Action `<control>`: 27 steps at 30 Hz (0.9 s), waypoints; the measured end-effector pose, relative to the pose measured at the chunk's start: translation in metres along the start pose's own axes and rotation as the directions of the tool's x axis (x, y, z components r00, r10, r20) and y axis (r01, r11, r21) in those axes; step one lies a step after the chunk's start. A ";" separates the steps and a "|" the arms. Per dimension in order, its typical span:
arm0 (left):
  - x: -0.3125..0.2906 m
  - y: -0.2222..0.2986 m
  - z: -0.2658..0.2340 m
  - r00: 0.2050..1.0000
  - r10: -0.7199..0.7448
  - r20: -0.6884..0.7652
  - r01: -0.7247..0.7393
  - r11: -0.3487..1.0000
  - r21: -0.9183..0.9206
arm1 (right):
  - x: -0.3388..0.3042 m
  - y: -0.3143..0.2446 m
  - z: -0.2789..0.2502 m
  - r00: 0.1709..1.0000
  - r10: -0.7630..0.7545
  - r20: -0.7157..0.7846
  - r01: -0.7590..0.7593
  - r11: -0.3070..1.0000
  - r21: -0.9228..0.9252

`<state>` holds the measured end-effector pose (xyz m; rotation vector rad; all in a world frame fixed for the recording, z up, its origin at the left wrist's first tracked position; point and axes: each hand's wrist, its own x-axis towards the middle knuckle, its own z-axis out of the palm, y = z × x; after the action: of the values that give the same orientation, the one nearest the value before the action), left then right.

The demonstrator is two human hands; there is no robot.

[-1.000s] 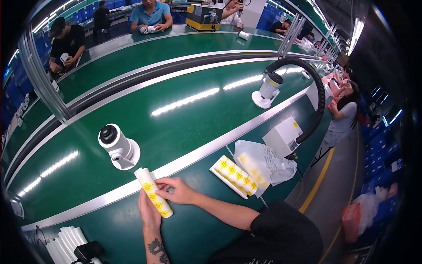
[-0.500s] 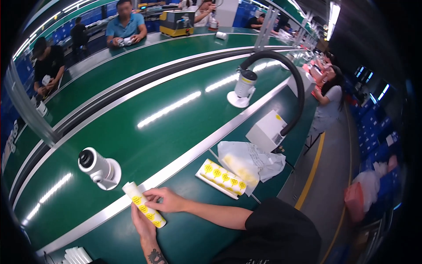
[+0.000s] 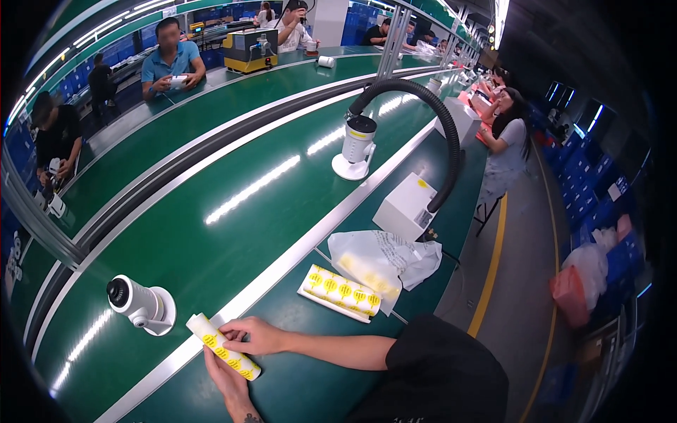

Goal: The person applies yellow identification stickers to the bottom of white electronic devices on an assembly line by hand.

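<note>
The camera [image 3: 141,304] had slid nearer; both hands, left [image 3: 227,372] and right [image 3: 255,335], pinched the light, floppy sticker strip [image 3: 223,346] by its edges.

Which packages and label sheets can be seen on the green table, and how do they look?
Label strip: long, white with yellow round stickers, held by both hands near the table edge.
Label sheets: flat stack, same yellow stickers, right of the hands.
Plastic bag: crumpled, whitish, beyond the sheets.
White box: square, beside the black hose.
</note>
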<state>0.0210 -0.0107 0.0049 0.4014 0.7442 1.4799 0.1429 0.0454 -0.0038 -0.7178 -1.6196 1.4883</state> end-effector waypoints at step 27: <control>0.004 -0.003 -0.008 0.998 0.034 -0.051 -0.038 0.996 -0.081 | 0.002 0.002 -0.001 1.000 0.004 -0.008 -0.005 0.999 -0.039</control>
<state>0.0178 -0.0087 -0.0037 0.3184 0.7167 1.5537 0.1421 0.0478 -0.0049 -0.7487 -1.6455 1.4587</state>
